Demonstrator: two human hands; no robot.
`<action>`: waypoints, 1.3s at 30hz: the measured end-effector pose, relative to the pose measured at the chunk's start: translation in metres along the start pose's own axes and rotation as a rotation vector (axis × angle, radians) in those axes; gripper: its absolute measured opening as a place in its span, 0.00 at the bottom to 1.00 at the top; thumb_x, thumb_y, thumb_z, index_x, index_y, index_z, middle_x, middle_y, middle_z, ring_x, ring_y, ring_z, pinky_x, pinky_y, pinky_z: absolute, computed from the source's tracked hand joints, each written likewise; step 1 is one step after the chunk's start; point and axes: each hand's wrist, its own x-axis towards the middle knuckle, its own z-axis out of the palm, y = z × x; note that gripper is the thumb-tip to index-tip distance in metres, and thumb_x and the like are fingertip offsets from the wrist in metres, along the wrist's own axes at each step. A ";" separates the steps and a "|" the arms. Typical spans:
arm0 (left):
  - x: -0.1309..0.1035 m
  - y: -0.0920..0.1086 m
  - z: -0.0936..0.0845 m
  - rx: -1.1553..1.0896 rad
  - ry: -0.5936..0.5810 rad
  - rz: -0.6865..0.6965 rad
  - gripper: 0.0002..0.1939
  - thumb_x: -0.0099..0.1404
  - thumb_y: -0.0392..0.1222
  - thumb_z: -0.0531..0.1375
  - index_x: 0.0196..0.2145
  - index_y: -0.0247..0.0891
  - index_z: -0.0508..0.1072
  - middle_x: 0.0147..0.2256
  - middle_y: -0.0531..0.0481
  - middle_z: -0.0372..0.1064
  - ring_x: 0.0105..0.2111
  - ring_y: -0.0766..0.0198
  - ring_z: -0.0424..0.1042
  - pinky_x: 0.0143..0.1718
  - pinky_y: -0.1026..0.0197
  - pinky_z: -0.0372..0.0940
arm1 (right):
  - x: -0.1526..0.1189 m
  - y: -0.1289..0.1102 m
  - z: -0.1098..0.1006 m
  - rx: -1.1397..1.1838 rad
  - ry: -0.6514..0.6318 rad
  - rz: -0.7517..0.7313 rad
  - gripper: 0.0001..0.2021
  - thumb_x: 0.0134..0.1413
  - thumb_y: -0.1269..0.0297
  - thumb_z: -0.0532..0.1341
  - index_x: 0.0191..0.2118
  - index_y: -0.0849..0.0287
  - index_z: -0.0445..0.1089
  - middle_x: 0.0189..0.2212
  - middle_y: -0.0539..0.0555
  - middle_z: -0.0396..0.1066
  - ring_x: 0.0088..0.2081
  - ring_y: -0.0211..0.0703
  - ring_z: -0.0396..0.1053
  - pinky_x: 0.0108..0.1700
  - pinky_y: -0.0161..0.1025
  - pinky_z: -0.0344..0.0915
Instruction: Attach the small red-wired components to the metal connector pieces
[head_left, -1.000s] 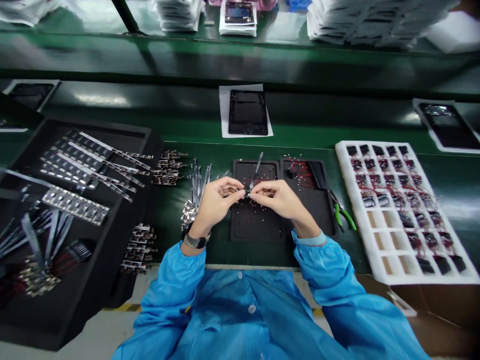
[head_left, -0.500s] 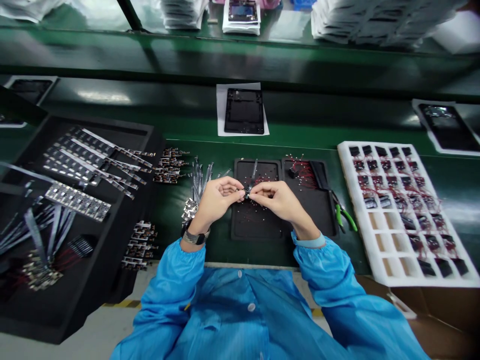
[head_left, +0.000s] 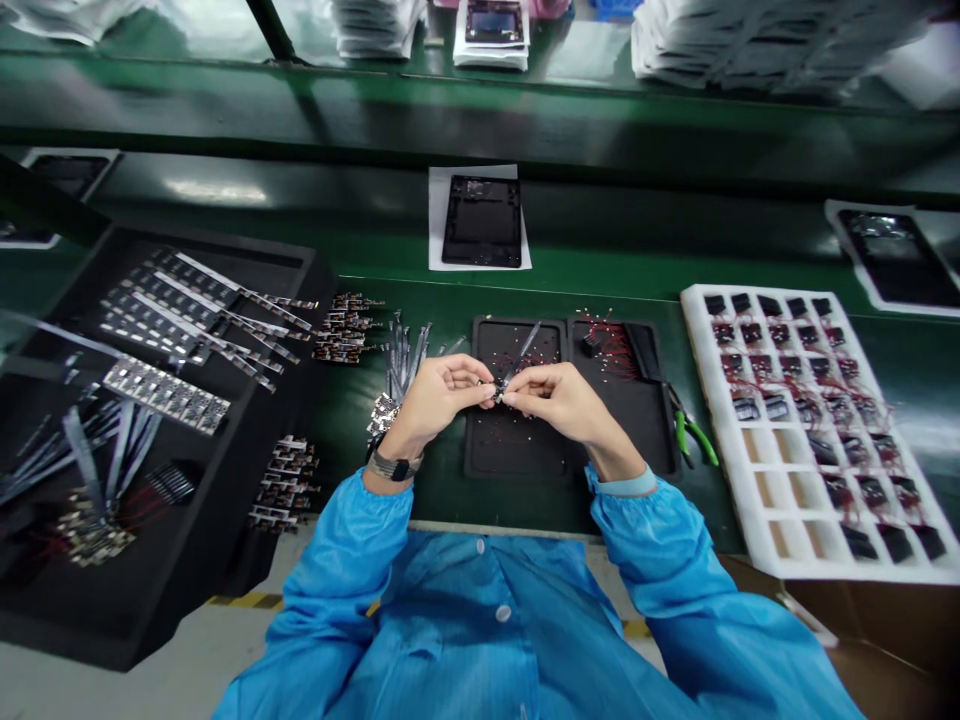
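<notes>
Green counter (head_left: pixel 442 490) stretches right across, and at the back sits a black frame (head_left: pixel 481 222) on white paper (head_left: pixel 437 245). Front and centre, both hands are at work: the left hand (head_left: pixel 442 398) and the right hand (head_left: pixel 559 400) meet fingertip to fingertip, thumbs and forefingers pinching a small part (head_left: pixel 499 394) between them, too tiny to make out. It's held above the left compartment of a shallow black tray (head_left: pixel 517 458), and that compartment is scattered with red and white specks. Over in the right compartment, red wires (head_left: pixel 616 360) fan out beside a black block (head_left: pixel 592 344). Green-handled pliers (head_left: pixel 694 438) lie at the tray's right edge, and next comes the white foam tray (head_left: pixel 760 550), its pockets carrying black pieces with red leads, brown showing through at the near-left corner. Look left: a big black bin (head_left: pixel 225 475) holds board strips, grey ribbon cables (head_left: pixel 120 450) and a long panel (head_left: pixel 166 394). More ribbons (head_left: pixel 405 355) lie bunched just beside the left hand.
</notes>
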 end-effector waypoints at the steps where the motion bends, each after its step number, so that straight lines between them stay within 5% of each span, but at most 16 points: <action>1: 0.000 0.000 0.000 0.002 0.000 -0.002 0.15 0.53 0.40 0.76 0.34 0.32 0.79 0.26 0.46 0.79 0.27 0.61 0.80 0.34 0.62 0.74 | 0.000 0.000 0.000 0.001 -0.002 0.003 0.14 0.53 0.53 0.73 0.34 0.62 0.81 0.21 0.51 0.72 0.24 0.37 0.66 0.28 0.35 0.59; 8: -0.002 0.000 0.002 0.014 -0.001 0.010 0.16 0.53 0.42 0.77 0.34 0.32 0.78 0.26 0.46 0.79 0.28 0.61 0.80 0.34 0.62 0.75 | -0.001 -0.002 -0.001 -0.029 -0.023 0.003 0.15 0.56 0.52 0.72 0.35 0.61 0.80 0.21 0.50 0.72 0.24 0.38 0.66 0.29 0.36 0.60; 14: -0.006 0.010 -0.009 -0.033 0.122 0.190 0.15 0.59 0.44 0.74 0.39 0.35 0.76 0.30 0.48 0.78 0.31 0.57 0.83 0.33 0.60 0.77 | -0.002 -0.005 -0.009 -0.262 0.153 -0.215 0.09 0.63 0.57 0.68 0.41 0.57 0.79 0.40 0.56 0.78 0.41 0.47 0.74 0.45 0.44 0.68; 19: -0.007 0.016 -0.023 -0.011 0.297 0.334 0.15 0.60 0.44 0.73 0.41 0.36 0.76 0.36 0.50 0.75 0.32 0.58 0.83 0.28 0.64 0.75 | -0.006 0.007 0.024 -0.829 -0.099 -0.198 0.03 0.62 0.68 0.69 0.37 0.58 0.75 0.33 0.54 0.74 0.39 0.49 0.69 0.47 0.46 0.63; 23: -0.008 0.017 -0.022 -0.020 0.284 0.343 0.21 0.61 0.41 0.72 0.49 0.38 0.74 0.35 0.51 0.74 0.31 0.62 0.81 0.27 0.65 0.72 | -0.004 0.016 0.047 -1.006 -0.105 -0.147 0.04 0.63 0.71 0.67 0.36 0.59 0.73 0.36 0.58 0.75 0.41 0.51 0.68 0.46 0.46 0.60; 29: -0.005 0.012 -0.025 -0.088 0.300 0.304 0.20 0.56 0.37 0.75 0.44 0.37 0.75 0.31 0.53 0.73 0.29 0.68 0.74 0.28 0.68 0.67 | -0.008 0.006 0.033 -0.800 -0.082 -0.180 0.06 0.68 0.72 0.60 0.37 0.57 0.69 0.37 0.57 0.76 0.41 0.50 0.71 0.45 0.43 0.64; 34: -0.003 0.012 -0.030 -0.123 0.401 0.325 0.16 0.53 0.39 0.76 0.38 0.37 0.78 0.32 0.51 0.75 0.29 0.70 0.72 0.30 0.68 0.66 | -0.010 -0.001 0.013 -0.387 -0.047 -0.068 0.02 0.67 0.65 0.62 0.42 0.55 0.71 0.35 0.52 0.82 0.39 0.47 0.80 0.46 0.41 0.70; 39: -0.004 0.010 -0.028 -0.104 0.374 0.338 0.13 0.53 0.39 0.76 0.37 0.38 0.81 0.35 0.50 0.78 0.34 0.67 0.75 0.38 0.65 0.70 | -0.011 -0.002 0.005 -0.288 0.005 -0.050 0.03 0.63 0.65 0.63 0.40 0.57 0.74 0.37 0.54 0.84 0.43 0.50 0.82 0.47 0.42 0.72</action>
